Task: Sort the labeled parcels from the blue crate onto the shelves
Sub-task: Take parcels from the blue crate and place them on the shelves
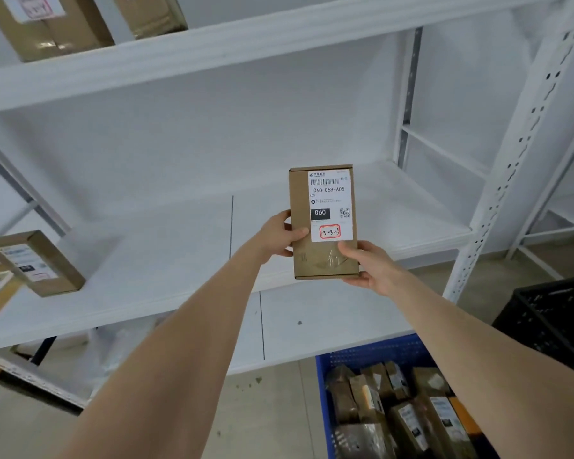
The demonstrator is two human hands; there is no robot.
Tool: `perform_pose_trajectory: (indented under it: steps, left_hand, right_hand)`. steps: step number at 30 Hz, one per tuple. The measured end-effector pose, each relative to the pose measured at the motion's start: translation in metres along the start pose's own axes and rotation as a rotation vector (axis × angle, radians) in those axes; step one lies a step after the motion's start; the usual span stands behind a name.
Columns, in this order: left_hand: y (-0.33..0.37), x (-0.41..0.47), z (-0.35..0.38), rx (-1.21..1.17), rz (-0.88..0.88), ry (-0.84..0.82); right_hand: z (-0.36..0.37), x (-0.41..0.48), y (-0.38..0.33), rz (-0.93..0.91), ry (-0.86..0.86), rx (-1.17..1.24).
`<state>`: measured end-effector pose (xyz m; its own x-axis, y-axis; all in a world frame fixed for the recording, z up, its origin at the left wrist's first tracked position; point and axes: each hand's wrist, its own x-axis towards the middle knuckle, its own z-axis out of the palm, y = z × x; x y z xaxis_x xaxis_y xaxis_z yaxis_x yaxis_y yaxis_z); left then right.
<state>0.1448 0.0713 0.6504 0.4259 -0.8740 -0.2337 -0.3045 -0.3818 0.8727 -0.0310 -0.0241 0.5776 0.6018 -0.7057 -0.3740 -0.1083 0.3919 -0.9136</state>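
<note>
A small brown cardboard parcel point(323, 260) is held upright in front of the white metal shelving, just right of the middle of the view. It is gripped by both hands. The left hand point(284, 235) is curled round its left edge at nine o'clock, with the thumb laid across the front face. The right hand point(370, 266) is wrapped round its lower right corner at five o'clock, with the thumb pressed on the front.

A white shipping label point(330, 203) is carried on the upper front of the parcel; "060-06B-A05", "060" and a handwritten "3-3-6" in a red frame can be read on it.

The parcel is seen against the white middle shelf board point(146, 253); whether it touches the board cannot be told. On that board, far off at nine o'clock, a second brown labelled box point(37, 263) is laid tilted. On the upper shelf board point(212, 51), at eleven o'clock, two more brown boxes point(47, 24) are stood.

At five o'clock, on the floor, a blue perforated plastic crate point(371, 354) is filled with further labelled brown parcels point(408, 422). A black plastic crate point(550, 319) is placed at four o'clock.
</note>
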Motion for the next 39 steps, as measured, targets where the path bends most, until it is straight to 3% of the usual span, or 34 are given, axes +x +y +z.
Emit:
perform_pose_trajectory:
  steps: [7,30,39]
  left_hand:
    - [-0.020,-0.007,-0.035,-0.004,0.047,0.098]
    - [-0.084,-0.032,-0.090,-0.093,-0.113,0.299]
    - [-0.113,-0.001,-0.133,-0.114,-0.143,0.325]
  right_hand:
    - [0.040,0.007,-0.006,-0.052,0.049,-0.280]
    - [0.132,0.048,0.024,-0.101,0.021,-0.462]
    - [0.174,0.088,0.026,-0.097,0.017,-0.517]
